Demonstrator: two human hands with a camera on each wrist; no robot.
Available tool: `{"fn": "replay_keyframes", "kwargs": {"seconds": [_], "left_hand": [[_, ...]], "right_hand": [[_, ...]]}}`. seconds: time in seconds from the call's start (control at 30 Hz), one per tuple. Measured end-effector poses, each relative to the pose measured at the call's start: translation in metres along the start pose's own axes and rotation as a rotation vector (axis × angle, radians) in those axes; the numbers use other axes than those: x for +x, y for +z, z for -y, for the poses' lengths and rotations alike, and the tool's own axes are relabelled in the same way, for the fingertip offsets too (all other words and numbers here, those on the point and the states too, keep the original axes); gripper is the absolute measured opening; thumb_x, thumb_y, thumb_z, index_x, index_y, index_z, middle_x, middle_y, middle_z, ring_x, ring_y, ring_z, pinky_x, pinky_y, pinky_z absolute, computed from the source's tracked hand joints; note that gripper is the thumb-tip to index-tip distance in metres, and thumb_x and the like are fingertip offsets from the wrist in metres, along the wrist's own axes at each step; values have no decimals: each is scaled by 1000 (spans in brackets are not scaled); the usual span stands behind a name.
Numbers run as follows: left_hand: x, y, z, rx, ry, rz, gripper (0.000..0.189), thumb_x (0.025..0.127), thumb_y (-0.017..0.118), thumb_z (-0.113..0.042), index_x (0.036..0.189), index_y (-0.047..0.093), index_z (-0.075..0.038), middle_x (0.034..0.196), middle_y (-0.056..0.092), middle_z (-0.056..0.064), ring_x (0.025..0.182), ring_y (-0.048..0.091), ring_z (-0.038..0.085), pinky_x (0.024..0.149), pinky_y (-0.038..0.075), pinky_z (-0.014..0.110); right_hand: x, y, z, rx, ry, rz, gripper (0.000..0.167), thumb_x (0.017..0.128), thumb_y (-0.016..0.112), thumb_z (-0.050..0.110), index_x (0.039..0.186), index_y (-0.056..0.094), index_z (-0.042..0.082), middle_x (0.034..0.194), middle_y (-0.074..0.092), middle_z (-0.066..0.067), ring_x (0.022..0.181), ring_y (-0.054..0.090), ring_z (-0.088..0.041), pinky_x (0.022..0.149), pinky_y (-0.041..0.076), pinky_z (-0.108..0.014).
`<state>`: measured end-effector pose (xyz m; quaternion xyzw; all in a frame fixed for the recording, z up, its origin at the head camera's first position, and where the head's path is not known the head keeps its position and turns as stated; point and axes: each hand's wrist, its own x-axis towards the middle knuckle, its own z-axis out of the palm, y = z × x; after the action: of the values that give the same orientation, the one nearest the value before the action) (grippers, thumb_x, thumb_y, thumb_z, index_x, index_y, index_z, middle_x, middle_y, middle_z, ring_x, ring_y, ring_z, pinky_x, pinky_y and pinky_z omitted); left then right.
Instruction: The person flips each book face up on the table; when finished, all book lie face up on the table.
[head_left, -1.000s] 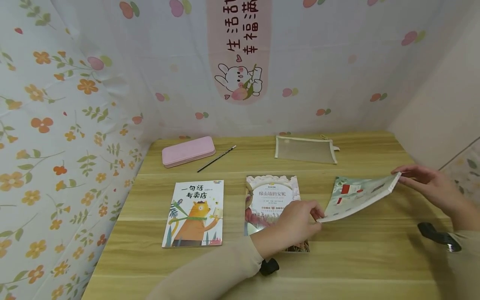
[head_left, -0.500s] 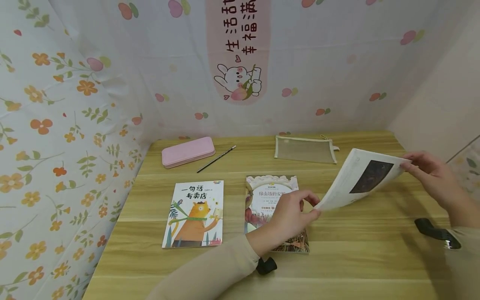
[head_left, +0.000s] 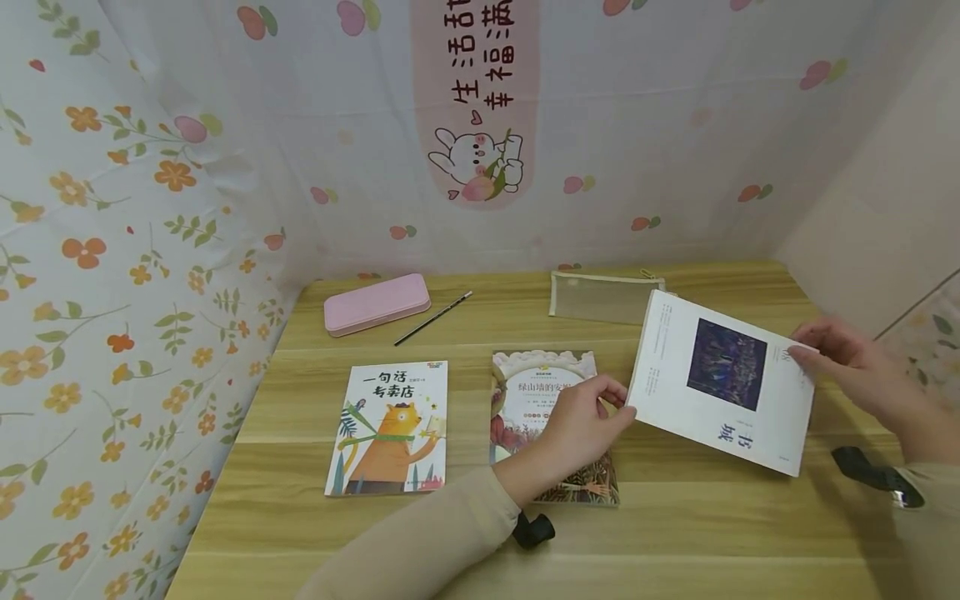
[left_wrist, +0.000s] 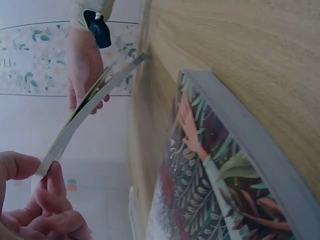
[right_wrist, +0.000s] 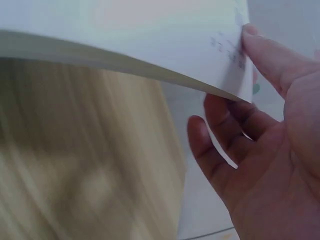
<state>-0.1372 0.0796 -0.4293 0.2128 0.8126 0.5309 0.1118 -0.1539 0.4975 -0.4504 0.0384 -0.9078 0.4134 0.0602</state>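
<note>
A white magazine (head_left: 675, 392) with a dark blue picture on its cover is held above the right side of the table, tilted, its print turned sideways. My left hand (head_left: 588, 421) pinches its left edge between thumb and fingers; the left wrist view shows the bent page block from the side. At the opposite edge my right hand (head_left: 862, 367) grips it, thumb on top and fingers beneath, as the right wrist view shows. Under my left hand lies a book with a pink and white cover (head_left: 513, 375), partly hidden by the hand and forearm.
A book with an orange cat cover (head_left: 386, 429) lies at the left of the wooden table (head_left: 285, 533). Behind it are a pink pencil case (head_left: 377, 304) and a dark pencil (head_left: 433, 318). A mesh zip pouch (head_left: 603, 298) lies at the back, its right end overlapped by the magazine.
The magazine has been turned over between both hands. Its greenish side showed first; now the white cover with the dark picture faces up. The other books and the pencil case stay put.
</note>
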Motion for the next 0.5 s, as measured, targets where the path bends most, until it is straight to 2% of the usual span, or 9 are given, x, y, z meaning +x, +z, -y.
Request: {"fn": "replay_keyframes", "kwargs": {"seconds": [0.13,0.23,0.33,0.5], "left_hand": [[2,6,7,20,6,-3,27,93,72,-12,118,62,-15,87,70,-8,52,41,-1,51,35,17],[3,11,11,56,16,17,36,91,73,-10,124,58,-19,86,70,-9,49,41,0,50,36,17],[2,15,13,119,8,52,33,91,76,-12,120,64,-21,83,67,-12,52,46,-1,56,40,16],[1,20,14,206,-64,97,27,89,81,-18,114,73,-22,78,67,-16,62,54,-3,68,44,14]], "right_hand": [[-4,-1,-11,51,-34,93,23,103,58,3,126,55,4,102,67,18,85,63,-2,71,49,-14],[-5,-1,-18,13,-17,122,23,104,58,6,127,57,3,108,64,20,89,61,-1,73,48,-13],[-5,1,-25,-71,40,131,22,104,61,15,124,61,5,107,60,24,89,58,1,71,48,-16],[-3,7,-38,-148,38,164,21,102,65,16,120,69,5,102,62,29,85,58,1,66,48,-22]]}}
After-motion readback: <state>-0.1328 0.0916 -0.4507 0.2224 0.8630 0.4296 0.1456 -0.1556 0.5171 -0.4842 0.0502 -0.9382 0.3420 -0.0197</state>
